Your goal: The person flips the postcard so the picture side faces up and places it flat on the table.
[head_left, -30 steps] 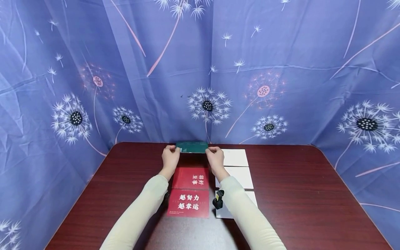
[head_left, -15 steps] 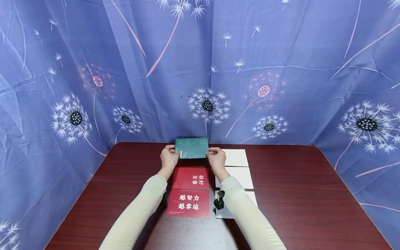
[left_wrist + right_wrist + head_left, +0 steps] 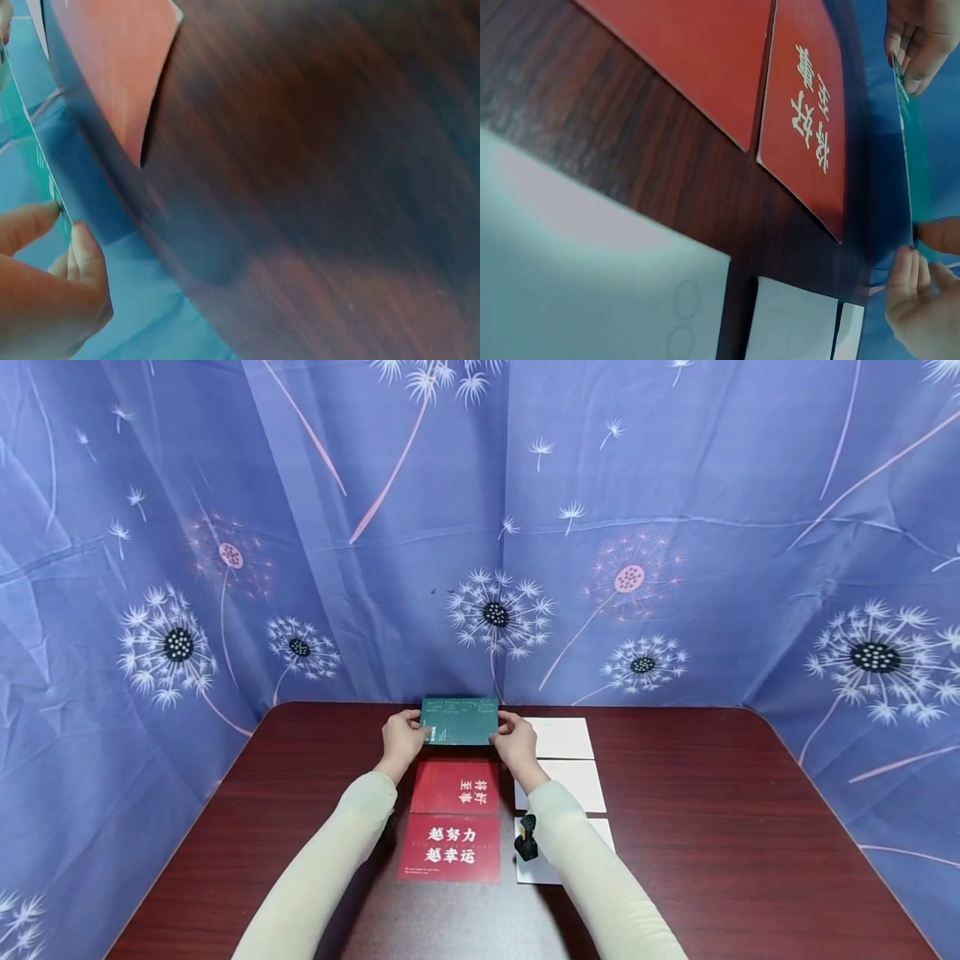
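Observation:
A green card (image 3: 460, 721) with pale printing is stretched between both hands near the far edge of the table. My left hand (image 3: 403, 741) pinches its left edge between thumb and fingers, and my right hand (image 3: 515, 745) pinches the right edge. In the right wrist view the card (image 3: 912, 150) appears nearly edge-on, raised off the tabletop. Just nearer than it lie two red cards with white characters, one sideways-lettered (image 3: 442, 787) and one upright-lettered (image 3: 450, 870), edge to edge in a column.
Right of the red cards runs a column of white cards: a far one (image 3: 564, 739), a middle one (image 3: 573, 787) and a near one (image 3: 536, 870) partly hidden by my right forearm. A blue dandelion-print curtain (image 3: 390, 635) hangs behind the dark red table (image 3: 697, 827).
The green card has tipped so its printed face shows much more than a second ago. Over the last half second it has come slightly lower, both hands keeping their pinch.

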The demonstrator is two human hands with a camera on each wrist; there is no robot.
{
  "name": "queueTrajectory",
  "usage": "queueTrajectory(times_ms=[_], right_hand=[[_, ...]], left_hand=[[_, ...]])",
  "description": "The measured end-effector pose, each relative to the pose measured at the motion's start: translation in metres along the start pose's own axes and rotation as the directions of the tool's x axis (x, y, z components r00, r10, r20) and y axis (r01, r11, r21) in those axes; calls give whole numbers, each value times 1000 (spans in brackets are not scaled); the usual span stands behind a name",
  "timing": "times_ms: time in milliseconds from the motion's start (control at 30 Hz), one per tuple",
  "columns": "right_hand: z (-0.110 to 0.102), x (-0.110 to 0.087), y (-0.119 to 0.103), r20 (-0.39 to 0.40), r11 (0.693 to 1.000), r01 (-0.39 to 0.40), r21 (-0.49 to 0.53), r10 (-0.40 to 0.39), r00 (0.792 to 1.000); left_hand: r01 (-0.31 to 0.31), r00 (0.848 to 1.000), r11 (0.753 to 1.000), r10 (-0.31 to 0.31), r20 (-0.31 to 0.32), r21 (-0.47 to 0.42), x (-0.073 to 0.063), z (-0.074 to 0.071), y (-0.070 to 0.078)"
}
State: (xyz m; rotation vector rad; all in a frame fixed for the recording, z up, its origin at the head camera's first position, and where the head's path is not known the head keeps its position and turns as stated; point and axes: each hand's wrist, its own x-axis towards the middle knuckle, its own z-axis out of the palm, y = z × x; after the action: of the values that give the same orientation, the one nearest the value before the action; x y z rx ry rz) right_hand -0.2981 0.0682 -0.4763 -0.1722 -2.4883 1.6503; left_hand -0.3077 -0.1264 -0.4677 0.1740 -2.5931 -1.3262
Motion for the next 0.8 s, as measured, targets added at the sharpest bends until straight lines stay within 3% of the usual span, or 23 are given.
queueTrajectory(times_ms=[167, 367, 600, 800], right_hand=[[2, 1, 4, 8, 999, -5, -42, 5, 1000], [4, 2, 7, 8, 986, 17, -166, -16, 1000], [6, 0, 9, 21, 966, 45, -254, -41, 999], [9, -1, 12, 7, 959, 59, -276, -60, 998]], left_hand=[[42, 995, 999, -44, 84, 33, 1, 1, -4], [103, 982, 993, -111, 150, 64, 3, 5, -9], [132, 972, 988, -145, 186, 83, 1, 7, -10], [119, 973, 988, -136, 185, 100, -1, 8, -11]])
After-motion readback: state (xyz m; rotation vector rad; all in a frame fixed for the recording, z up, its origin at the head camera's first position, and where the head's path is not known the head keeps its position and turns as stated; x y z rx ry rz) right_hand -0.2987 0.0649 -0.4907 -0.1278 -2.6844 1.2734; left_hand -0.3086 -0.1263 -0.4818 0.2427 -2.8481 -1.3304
